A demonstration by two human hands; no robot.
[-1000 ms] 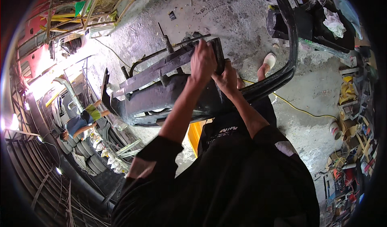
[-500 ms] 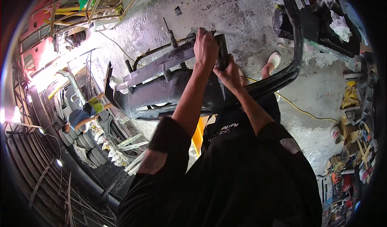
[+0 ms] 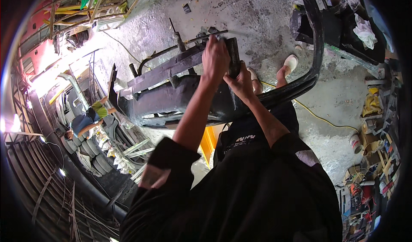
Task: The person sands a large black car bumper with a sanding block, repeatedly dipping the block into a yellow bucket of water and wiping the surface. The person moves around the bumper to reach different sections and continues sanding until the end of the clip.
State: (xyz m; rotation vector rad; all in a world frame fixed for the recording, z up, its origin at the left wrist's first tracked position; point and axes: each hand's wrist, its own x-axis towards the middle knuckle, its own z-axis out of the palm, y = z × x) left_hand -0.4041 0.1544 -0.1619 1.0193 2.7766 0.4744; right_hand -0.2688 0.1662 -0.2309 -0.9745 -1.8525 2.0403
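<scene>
A long black car bumper lies across my lap, curving away to the right. My left hand is closed around a dark upright bracket on the bumper's upper edge. Just below and to the right, my right hand grips the bumper's edge beside that bracket. A thin metal rod sticks out past my left hand. My feet in pale sandals rest on the concrete floor beyond the bumper.
Rough grey concrete floor lies ahead. A yellow cable runs across it to the right. Cluttered boxes and cans line the right side. Another person in a blue top crouches at the left among stacked car parts. A yellow stool stands under me.
Both hands have shifted slightly up the bumper's top edge with the view tilting a little; their grip on the bracket and edge stays the same.
</scene>
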